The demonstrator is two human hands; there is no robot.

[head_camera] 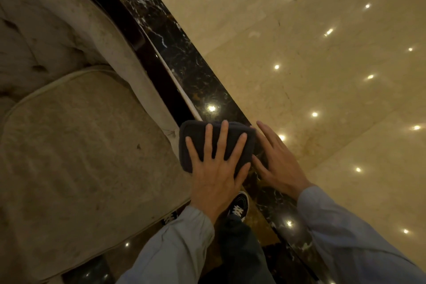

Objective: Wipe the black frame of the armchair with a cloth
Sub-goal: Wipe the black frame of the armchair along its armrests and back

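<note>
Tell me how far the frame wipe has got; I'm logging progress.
Done: nothing provable; one frame cannot show which parts are wiped. In hand: the left hand presses the folded dark cloth flat on the near end of the armchair's black frame; the right hand lies open beside it. Left: apparently the long stretch of frame running away beyond the cloth.

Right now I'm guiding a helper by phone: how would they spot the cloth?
Find the beige armchair, then follow its glossy black frame down the right side. At the near end lies a folded dark cloth, pressed flat under the left hand.
</note>
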